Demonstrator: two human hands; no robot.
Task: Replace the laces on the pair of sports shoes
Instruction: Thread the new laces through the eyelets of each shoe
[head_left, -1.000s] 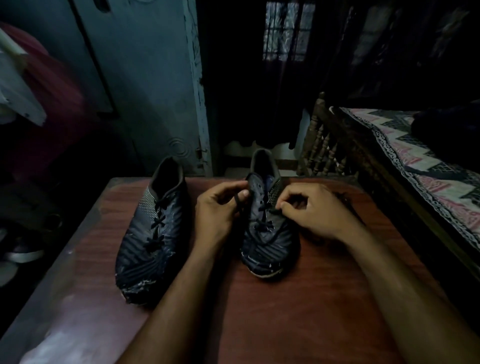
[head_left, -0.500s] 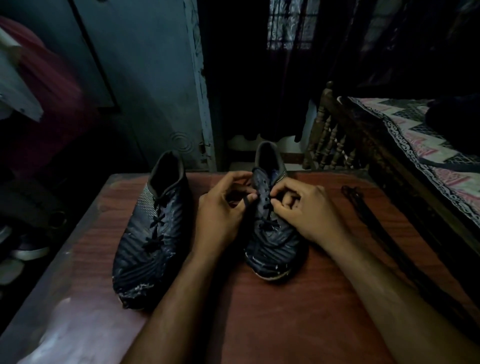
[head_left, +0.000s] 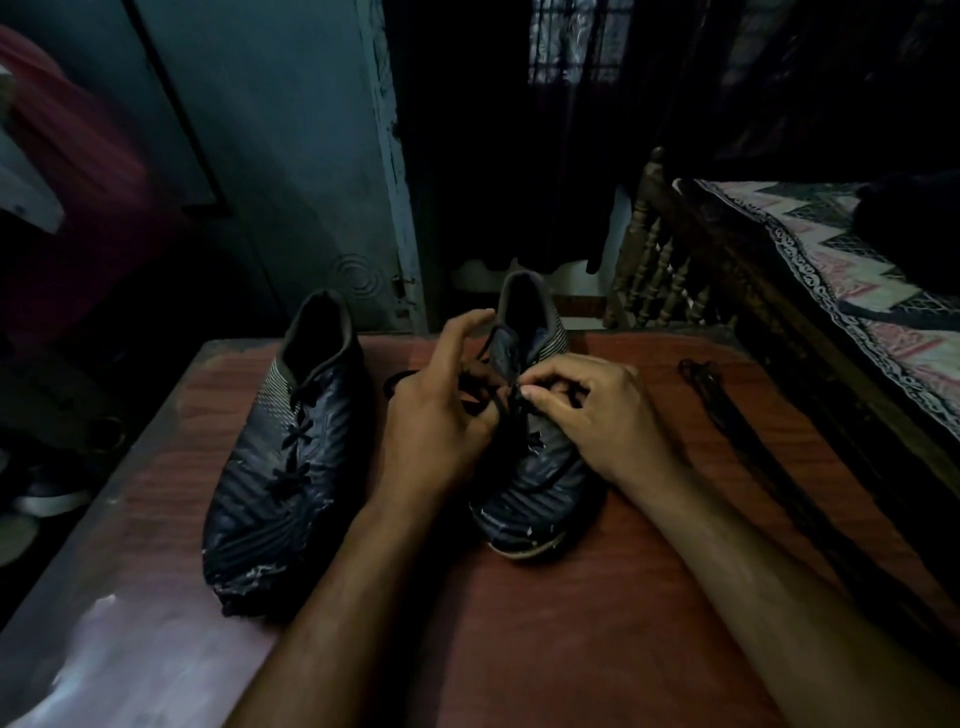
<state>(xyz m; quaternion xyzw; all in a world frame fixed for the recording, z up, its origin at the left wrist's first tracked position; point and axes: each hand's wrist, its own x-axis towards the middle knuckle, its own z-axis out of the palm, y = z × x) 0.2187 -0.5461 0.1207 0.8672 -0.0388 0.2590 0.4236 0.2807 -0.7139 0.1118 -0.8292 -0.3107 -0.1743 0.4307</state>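
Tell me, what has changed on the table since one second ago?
The left hand has lifted, its forefinger now stretched up, drawing the black lace out of the dark right sports shoe. The right hand still pinches at the eyelets. The laced left shoe and both shoes' places stayed.

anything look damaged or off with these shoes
Yes. The left shoe has scuffed, peeling material at its toe, and the right shoe shows pale chips near its toe. A loose black lace lies on the table, apart from both.
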